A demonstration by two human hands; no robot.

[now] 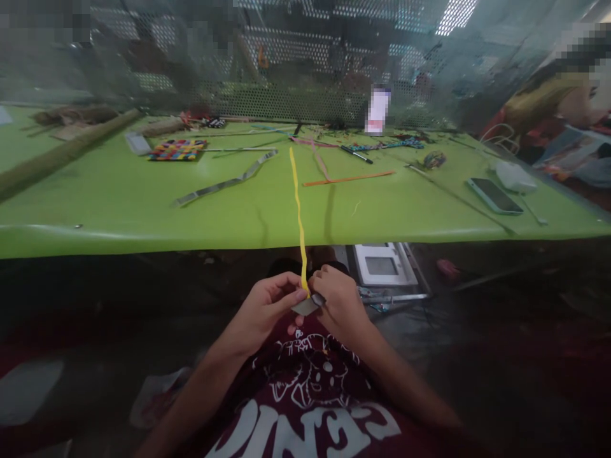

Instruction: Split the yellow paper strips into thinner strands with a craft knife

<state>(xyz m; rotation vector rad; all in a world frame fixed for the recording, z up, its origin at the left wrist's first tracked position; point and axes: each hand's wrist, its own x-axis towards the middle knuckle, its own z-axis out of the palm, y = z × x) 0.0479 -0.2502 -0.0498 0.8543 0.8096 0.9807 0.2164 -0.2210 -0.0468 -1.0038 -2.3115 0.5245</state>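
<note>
Close to my body, below the table's front edge, both hands meet at the near end of a long, thin yellow strip (299, 210). My left hand (267, 308) pinches the strip's near end between thumb and fingers. My right hand (340, 296) is curled closed beside it, its fingers at a small grey flat piece (305, 308) that sits between the two hands. From there the yellow strip runs away from me, up over the green table. Exactly how the grey piece and the strip join is hidden by my fingers.
On the green table (229, 222) lie a grey strip (224, 184), an orange strip (351, 179), a pen (356, 154), a colourful woven square (178, 150) and a phone (494, 195). A long pole (62, 156) lies at left. Another person (563, 108) is at right.
</note>
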